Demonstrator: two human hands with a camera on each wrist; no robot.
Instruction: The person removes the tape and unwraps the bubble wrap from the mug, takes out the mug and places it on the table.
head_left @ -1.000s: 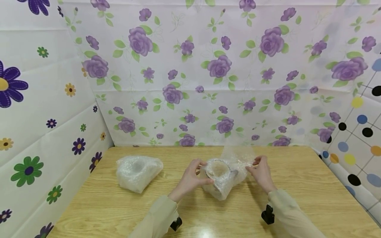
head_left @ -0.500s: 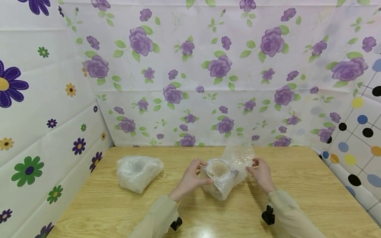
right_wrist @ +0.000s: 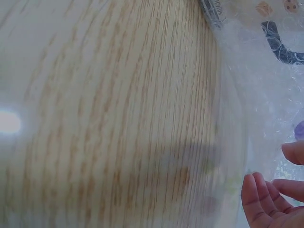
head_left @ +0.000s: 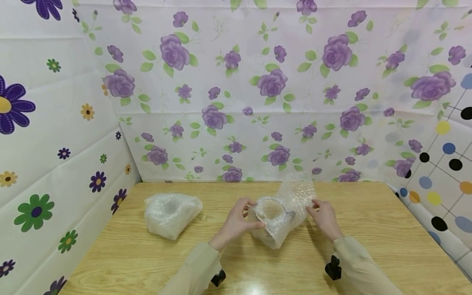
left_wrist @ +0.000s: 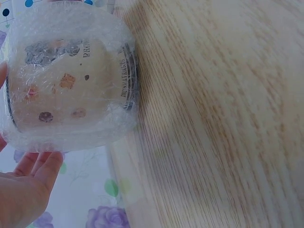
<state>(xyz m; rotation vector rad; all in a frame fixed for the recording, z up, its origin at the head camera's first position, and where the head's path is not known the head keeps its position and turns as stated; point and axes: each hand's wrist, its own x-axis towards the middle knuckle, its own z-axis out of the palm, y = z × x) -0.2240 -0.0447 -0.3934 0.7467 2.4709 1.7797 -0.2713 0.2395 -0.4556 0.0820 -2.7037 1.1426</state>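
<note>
A cream mug with small prints (left_wrist: pixel 61 80), wrapped in bubble wrap, stands on the table with its opening up in the head view. My left hand (head_left: pixel 239 221) holds it from the left, thumb at the near side and fingers at the far side. The dark handle (right_wrist: pixel 280 47) shows through the wrap in the right wrist view. A loose flap of bubble wrap (head_left: pixel 298 190) rises from the mug's right. My right hand (head_left: pixel 324 217) is beside that flap, thumb and fingers apart, fingertips close to the plastic.
Another bubble-wrapped bundle (head_left: pixel 171 215) lies at the left of the wooden table (head_left: pixel 280 272). Behind the table's far edge hangs a flowered sheet (head_left: pixel 239 90). Black wrist cameras (head_left: pixel 333 268) hang below the sleeves.
The loose flap has sprung up and spread away behind my right hand, whose fingers have lowered slightly. My left hand and the mug have stayed in place.
</note>
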